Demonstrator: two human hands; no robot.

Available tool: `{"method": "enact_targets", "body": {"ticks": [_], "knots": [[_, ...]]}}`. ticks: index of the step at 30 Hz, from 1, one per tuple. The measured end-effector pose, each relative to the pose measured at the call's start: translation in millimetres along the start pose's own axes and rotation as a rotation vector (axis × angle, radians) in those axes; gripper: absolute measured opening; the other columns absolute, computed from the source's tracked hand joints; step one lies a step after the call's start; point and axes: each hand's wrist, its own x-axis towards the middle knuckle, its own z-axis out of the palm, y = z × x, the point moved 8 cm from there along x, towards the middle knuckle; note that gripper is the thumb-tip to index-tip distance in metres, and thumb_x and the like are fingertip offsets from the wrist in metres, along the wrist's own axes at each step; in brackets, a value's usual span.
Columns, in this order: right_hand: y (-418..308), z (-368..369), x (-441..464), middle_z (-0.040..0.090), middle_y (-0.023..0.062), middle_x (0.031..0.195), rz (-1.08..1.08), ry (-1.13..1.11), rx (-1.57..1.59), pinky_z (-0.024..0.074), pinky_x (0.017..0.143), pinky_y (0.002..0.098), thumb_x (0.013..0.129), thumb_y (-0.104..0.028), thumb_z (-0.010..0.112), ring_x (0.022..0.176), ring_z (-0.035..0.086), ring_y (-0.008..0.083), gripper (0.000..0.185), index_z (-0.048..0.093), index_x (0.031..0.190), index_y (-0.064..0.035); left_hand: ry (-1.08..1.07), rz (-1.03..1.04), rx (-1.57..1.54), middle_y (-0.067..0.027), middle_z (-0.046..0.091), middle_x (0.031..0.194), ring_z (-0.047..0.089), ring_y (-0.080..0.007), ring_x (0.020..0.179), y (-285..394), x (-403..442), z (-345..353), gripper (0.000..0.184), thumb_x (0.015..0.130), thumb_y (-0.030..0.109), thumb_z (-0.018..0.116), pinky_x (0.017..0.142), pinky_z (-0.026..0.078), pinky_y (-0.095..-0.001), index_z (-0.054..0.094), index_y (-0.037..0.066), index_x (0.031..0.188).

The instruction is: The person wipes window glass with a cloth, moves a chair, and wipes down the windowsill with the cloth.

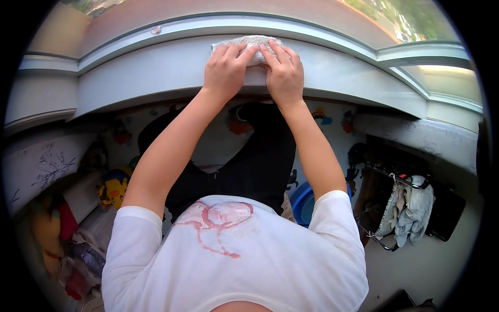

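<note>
A folded white towel-like cloth lies on the white windowsill, close to the window frame. My left hand presses on its left part, fingers together and bent over the fabric. On the right part rests my right hand, its fingers also curled onto the cloth. The fingertips of both hands nearly meet in the middle. What lies beneath the cloth is hidden.
The window track runs behind the sill. Below on the right are a blue basin and a dark rack with cloths hung over it. A yellow and blue toy and assorted items sit at the lower left.
</note>
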Motion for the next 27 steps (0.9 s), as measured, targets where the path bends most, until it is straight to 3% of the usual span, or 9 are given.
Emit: {"method": "enact_targets", "body": {"ticks": [5, 12, 19, 27], "knots": [[15, 9, 13, 0.069, 0.0038, 0.126, 0.048, 0.033, -0.05, 0.0534, 0.092, 0.0375, 0.082, -0.011, 0.073, 0.111, 0.06, 0.0289, 0.034, 0.076, 0.115, -0.0162, 0.009, -0.041, 0.026, -0.0049, 0.072, 0.111, 0.068, -0.0281, 0.1, 4, 23, 18, 0.035, 0.079, 0.006, 0.071, 0.084, 0.056, -0.0393, 0.072, 0.017, 0.112], [14, -34, -27, 0.07, 0.0023, 0.126, 0.113, -0.097, 0.011, 0.0522, 0.093, 0.0342, 0.073, -0.002, 0.078, 0.105, 0.058, 0.0281, 0.046, 0.076, 0.116, -0.0178, -0.066, 0.066, -0.034, -0.0053, 0.071, 0.105, 0.067, -0.0272, 0.094, 42, -3, 5, 0.037, 0.078, 0.001, 0.066, 0.083, 0.054, -0.0404, 0.072, 0.016, 0.111], [34, -19, -22, 0.069, 0.0054, 0.128, 0.209, -0.04, 0.019, 0.0485, 0.098, 0.0386, 0.08, -0.001, 0.07, 0.108, 0.062, 0.0299, 0.04, 0.076, 0.116, -0.0175, 0.012, 0.075, -0.067, -0.0049, 0.07, 0.11, 0.065, -0.0271, 0.103, 41, 10, 21, 0.038, 0.078, 0.003, 0.068, 0.089, 0.051, -0.0431, 0.07, 0.016, 0.114], [48, 6, 4, 0.071, 0.0057, 0.125, 0.187, -0.001, 0.148, 0.0482, 0.099, 0.0395, 0.081, 0.002, 0.062, 0.104, 0.064, 0.0313, 0.04, 0.077, 0.113, -0.0169, 0.016, -0.052, 0.003, -0.0023, 0.068, 0.112, 0.064, -0.0266, 0.105, 20, 19, 31, 0.042, 0.077, 0.009, 0.073, 0.083, 0.05, -0.0433, 0.07, 0.023, 0.116]]}}
